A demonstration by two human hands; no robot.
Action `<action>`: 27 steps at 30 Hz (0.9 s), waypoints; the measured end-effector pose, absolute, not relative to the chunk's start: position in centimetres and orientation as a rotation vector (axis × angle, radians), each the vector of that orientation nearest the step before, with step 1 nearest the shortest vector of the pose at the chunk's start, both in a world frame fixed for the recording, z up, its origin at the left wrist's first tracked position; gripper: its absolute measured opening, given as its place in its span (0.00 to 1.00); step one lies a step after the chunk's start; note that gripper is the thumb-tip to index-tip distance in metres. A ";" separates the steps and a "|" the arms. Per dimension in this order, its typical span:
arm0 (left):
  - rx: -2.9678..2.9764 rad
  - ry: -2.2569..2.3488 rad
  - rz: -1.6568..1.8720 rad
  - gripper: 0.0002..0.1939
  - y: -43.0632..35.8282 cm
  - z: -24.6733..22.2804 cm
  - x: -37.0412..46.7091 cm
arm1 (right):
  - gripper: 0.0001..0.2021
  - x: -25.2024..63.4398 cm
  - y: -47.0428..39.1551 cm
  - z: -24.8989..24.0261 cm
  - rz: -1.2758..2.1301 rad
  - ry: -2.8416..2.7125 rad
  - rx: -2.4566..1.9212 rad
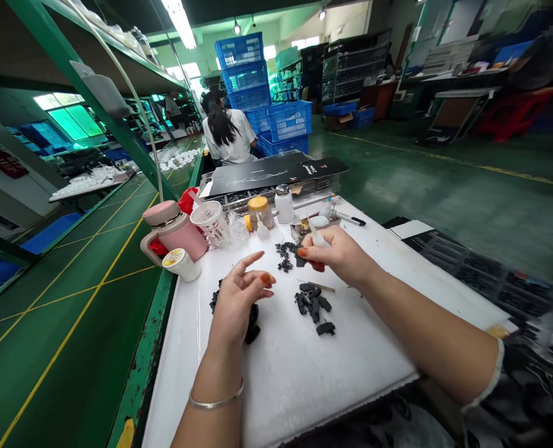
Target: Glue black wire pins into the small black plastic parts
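My right hand [335, 252] is closed round a small white bottle [318, 239], over the middle of the white table [370, 367]. A black part [299, 259] shows at its fingertips. My left hand [241, 289] hovers to the left with its fingers apart and nothing visible between them. Behind and below it lie black pieces [253, 325], partly hidden by the hand. Tiny black parts [284, 256] are scattered between the hands, farther back. Nearer the front lies a pile of larger black parts [314, 302], beside a thin stick [323, 287].
A pink flask [180, 233], a lidded cup [210, 223], a small white tub [182, 264], a yellow-lidded jar [261, 213] and a white dispenser bottle [284, 204] line the back left. A knife [351, 219] lies at the back. Beyond sits a person [230, 134] near blue crates [289, 121].
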State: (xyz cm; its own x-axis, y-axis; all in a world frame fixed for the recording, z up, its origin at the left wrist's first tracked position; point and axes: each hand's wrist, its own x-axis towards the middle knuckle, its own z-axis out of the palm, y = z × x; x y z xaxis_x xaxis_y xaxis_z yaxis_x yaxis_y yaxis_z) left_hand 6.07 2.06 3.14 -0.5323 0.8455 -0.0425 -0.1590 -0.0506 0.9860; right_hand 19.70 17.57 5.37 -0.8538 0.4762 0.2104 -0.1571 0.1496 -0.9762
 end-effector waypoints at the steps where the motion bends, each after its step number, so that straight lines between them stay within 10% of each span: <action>1: 0.730 1.479 1.753 0.29 2.0 3.2 5.8 | 0.16 19.6 17.8 5.8 1.742 -1.929 -0.293; 12: 0.684 1.620 2.116 0.13 2.0 3.3 4.8 | 0.13 19.2 20.7 2.4 1.745 -1.801 -0.520; 22: 1.648 2.543 0.382 0.11 8.3 2.2 4.0 | 0.13 19.6 19.4 2.8 1.732 -1.839 -0.450; 27: 1.707 2.641 0.135 0.11 9.8 0.6 4.5 | 0.14 19.7 19.4 2.8 1.693 -1.855 -0.463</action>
